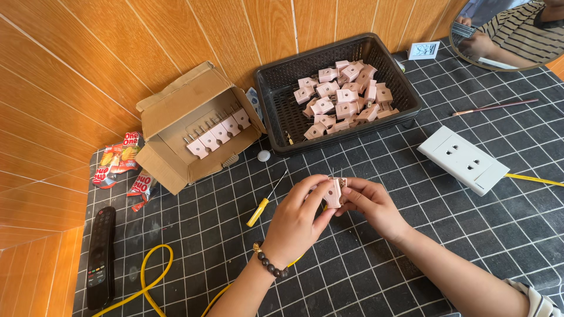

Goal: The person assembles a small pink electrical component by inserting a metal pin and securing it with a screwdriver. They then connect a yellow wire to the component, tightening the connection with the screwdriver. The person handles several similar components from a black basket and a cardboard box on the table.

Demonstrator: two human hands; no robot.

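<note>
Pink plug adapter [334, 192] sits pinched between both hands at centre frame above the desk [411, 246]: left hand [296, 220] fingers grasp it from 9 o'clock, right hand [370, 202] fingers from 3 o'clock. At 10 o'clock, a cardboard box [194, 126] holds one row of finished-looking adapters. At 12 o'clock, a black basket [276, 88] holds many loose; most work appears outstanding.
</note>
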